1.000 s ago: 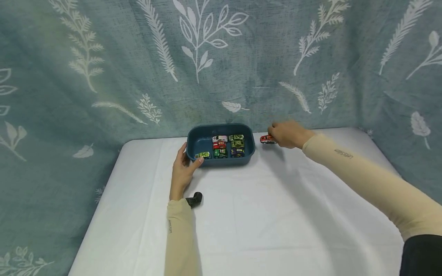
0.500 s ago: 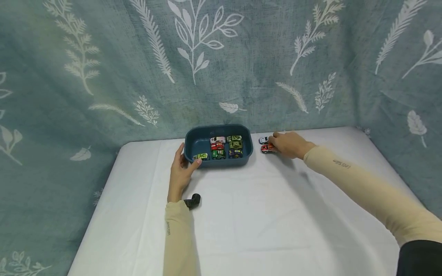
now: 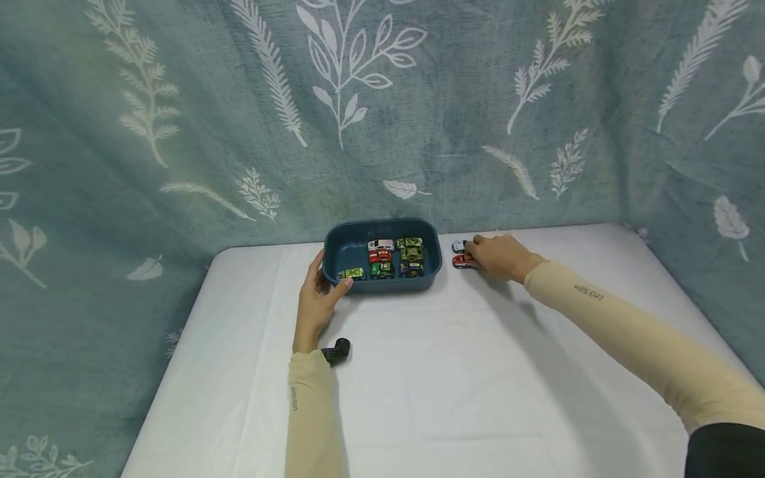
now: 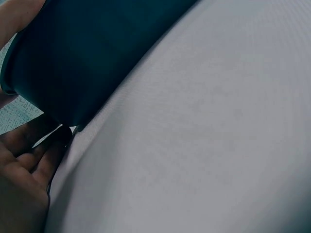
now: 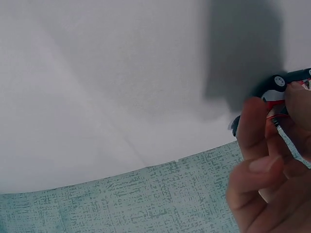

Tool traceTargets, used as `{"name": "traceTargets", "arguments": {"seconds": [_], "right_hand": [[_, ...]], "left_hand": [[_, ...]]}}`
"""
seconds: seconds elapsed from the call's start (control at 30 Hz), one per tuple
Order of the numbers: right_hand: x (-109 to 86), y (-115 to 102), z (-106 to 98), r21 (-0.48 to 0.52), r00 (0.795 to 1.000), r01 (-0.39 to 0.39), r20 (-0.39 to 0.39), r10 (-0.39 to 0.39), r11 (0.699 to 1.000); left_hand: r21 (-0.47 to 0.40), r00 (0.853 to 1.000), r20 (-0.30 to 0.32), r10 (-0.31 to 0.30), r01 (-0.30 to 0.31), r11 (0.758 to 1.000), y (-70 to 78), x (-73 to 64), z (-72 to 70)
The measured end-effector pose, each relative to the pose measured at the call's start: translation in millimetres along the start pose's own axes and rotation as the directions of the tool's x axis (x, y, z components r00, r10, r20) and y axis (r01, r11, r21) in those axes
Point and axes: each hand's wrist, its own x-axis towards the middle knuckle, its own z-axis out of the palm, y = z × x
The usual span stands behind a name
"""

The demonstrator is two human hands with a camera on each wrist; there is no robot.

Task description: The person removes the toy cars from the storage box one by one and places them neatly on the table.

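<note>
Head view: the right hand, fingers curled, seems to pinch a red toy car on the white surface, just beside the dark blue bin.
Likely step: placing or collecting cars; the next move calls for sparing the white-and-blue toy car alongside. The red toy car looks dark-wheeled, half hidden; the left hand grips the bin's rim.

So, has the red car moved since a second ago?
Yes: in the head view the red car appears lower, farther from the back edge of the table.
</note>
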Motion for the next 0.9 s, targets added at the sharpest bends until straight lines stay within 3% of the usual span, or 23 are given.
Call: {"name": "traceTargets", "arguments": {"seconds": [0.57,0.73,0.9], "right_hand": [[-1.0,-1,4,-0.057,1.0,-0.014,0.021,0.016,0.998],[-2.5,0,0,-0.059,0.999,-0.036,-0.013,0.035,0.998],[-1.0,-1,-11,0.009,0.996,-0.041,-0.084,0.042,0.999]], "left_hand": [[-0.011,1.0,0.003,-0.01,0.01,1.0,2.8,-0.8,-2.2],[-0.031,1.0,0.008,-0.008,0.008,0.999,2.9,-1.4,-1.4],[-0.031,1.0,0.009,0.003,-0.003,1.0,5.3,-0.6,-0.3]]}}
